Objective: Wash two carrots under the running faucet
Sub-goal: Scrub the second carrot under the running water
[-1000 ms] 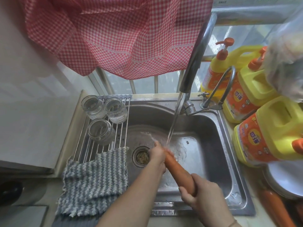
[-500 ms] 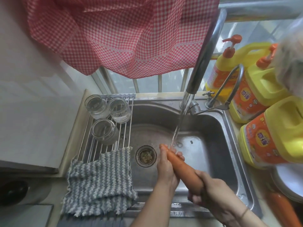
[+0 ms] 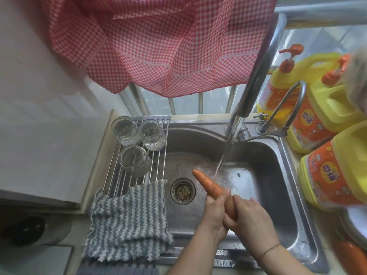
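Note:
An orange carrot (image 3: 208, 184) lies slanted over the steel sink (image 3: 278, 175), its tip pointing up and left. My left hand (image 3: 213, 212) wraps its middle from the left. My right hand (image 3: 253, 217) grips its thick end from the right. Both hands hide the carrot's lower half. Water runs from the tall faucet (image 3: 256, 76) and lands just right of the carrot's bare upper part. A second carrot (image 3: 355, 255) lies on the counter at the lower right, partly cut off by the frame.
A roll-up rack (image 3: 158, 165) over the sink's left side holds three glass jars (image 3: 135, 159). A striped grey cloth (image 3: 129, 221) hangs over its front. Yellow detergent jugs (image 3: 333, 171) crowd the right counter beside a white plate (image 3: 357, 225). A red checked curtain (image 3: 158, 46) hangs above.
My left hand has slid down the carrot from its tip to its middle, close against my right hand. The bare tip now shows beside the water stream.

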The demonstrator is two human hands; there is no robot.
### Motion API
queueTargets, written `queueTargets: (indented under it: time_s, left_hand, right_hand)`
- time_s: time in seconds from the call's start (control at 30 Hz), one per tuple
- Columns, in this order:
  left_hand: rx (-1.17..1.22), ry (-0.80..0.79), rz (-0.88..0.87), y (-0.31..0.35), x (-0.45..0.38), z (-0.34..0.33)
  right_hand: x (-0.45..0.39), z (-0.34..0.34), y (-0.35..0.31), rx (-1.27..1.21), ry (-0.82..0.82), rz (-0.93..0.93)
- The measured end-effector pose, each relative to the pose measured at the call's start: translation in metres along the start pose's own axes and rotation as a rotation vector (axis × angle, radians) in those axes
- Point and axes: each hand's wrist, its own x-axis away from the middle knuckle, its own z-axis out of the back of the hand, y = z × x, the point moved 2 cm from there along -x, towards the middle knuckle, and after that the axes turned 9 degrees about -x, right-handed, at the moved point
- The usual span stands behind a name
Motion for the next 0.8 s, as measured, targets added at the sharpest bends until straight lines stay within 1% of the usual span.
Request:
queueTargets:
  time_s: [0.03,0.13,0.17,0.23,0.27,0.33,0.4,0.43,0.47,0.53,0.57,0.6,0.67,0.7,0.73,0.8]
  left_hand:
    - [-0.051,0.029,0.003,0.001,-0.003,0.002]
    - [-0.161,0.129,0.044,0.009,-0.012,0.008]
    - [-0.162,0.147,0.049,0.011,-0.014,0.011]
    - [-0.098,0.153,0.044,0.017,-0.018,0.020]
    - [-0.043,0.120,0.042,0.019,-0.019,0.023]
    - [0.103,-0.041,0.028,0.022,-0.019,0.021]
    - [0.256,-0.178,0.035,0.025,-0.016,0.015]
    - [0.289,-0.227,0.037,0.026,-0.014,0.013]
    - [0.287,-0.263,0.035,0.024,-0.012,0.014]
    - [0.245,-0.298,0.019,0.023,-0.011,0.017]
    - [0.206,-0.277,0.002,0.025,-0.010,0.017]
    - [0.153,-0.214,-0.010,0.024,-0.013,0.017]
    - [0.052,-0.036,-0.003,0.027,-0.020,0.013]
    - [0.022,0.024,0.021,0.030,-0.022,0.009]
    - [0.007,0.045,0.053,0.032,-0.023,0.005]
    - [-0.010,0.021,0.074,0.035,-0.024,0.003]
  right_hand:
    - [0.000,-0.001,-0.001,0.006,-0.033,-0.013]
    - [-0.001,0.000,0.000,-0.121,-0.135,-0.258]
    - [-0.001,0.004,-0.003,-0.206,-0.140,-0.309]
    - [-0.004,0.015,-0.008,-0.492,-0.151,-0.393]
    - [-0.005,0.019,-0.012,-0.609,-0.168,-0.442]
    - [-0.010,0.022,-0.016,-0.833,-0.179,-0.551]
    - [-0.012,0.020,-0.013,-1.049,-0.157,-0.718]
    - [-0.013,0.020,-0.012,-1.062,-0.142,-0.759]
    - [-0.013,0.021,-0.010,-0.997,-0.150,-0.727]
    - [-0.012,0.024,-0.009,-0.769,-0.155,-0.591]
    - [-0.011,0.025,-0.011,-0.691,-0.140,-0.530]
    - [-0.010,0.024,-0.014,-0.641,-0.123,-0.473]
    - [-0.006,0.017,-0.017,-0.569,-0.078,-0.416]
    - [-0.005,0.012,-0.017,-0.549,-0.062,-0.407]
    - [-0.004,0.009,-0.018,-0.558,-0.056,-0.404]
    - [-0.005,0.009,-0.018,-0.641,-0.060,-0.424]
